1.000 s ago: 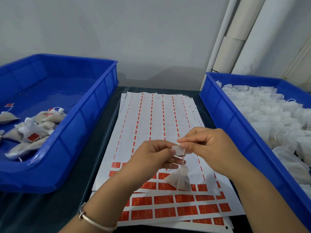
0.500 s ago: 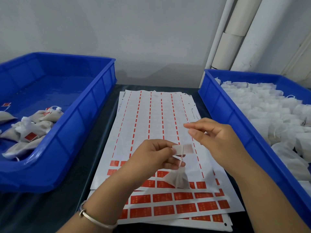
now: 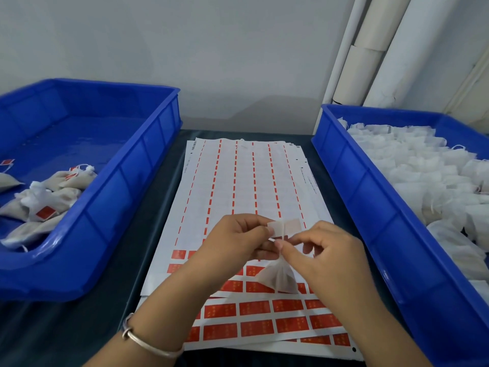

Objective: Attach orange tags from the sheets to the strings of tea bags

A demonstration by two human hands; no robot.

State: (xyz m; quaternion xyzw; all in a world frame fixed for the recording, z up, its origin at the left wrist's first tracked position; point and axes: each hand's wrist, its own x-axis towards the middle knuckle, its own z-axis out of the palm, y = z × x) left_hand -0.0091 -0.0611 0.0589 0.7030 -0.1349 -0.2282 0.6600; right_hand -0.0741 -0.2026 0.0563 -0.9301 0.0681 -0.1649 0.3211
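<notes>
Tag (image 3: 284,228) pinched by left hand (image 3: 238,241), right hand (image 3: 317,250) below

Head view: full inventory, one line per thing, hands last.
tag: one, pale side up, pinched above the sheets
tea bag: one, white, hanging under the tag
sheets: stack, white with orange tags, table centre
left bin: one, blue, few tagged bags
right bin: one, blue, heaped with white bags
pipes: several, white, back right corner
bracelet: one, silver, left wrist
left hand: pinches tag
right hand: pinches at the string below the tag

Bare forearms, a plain silver bangle (image 3: 148,340) round the left wrist
</notes>
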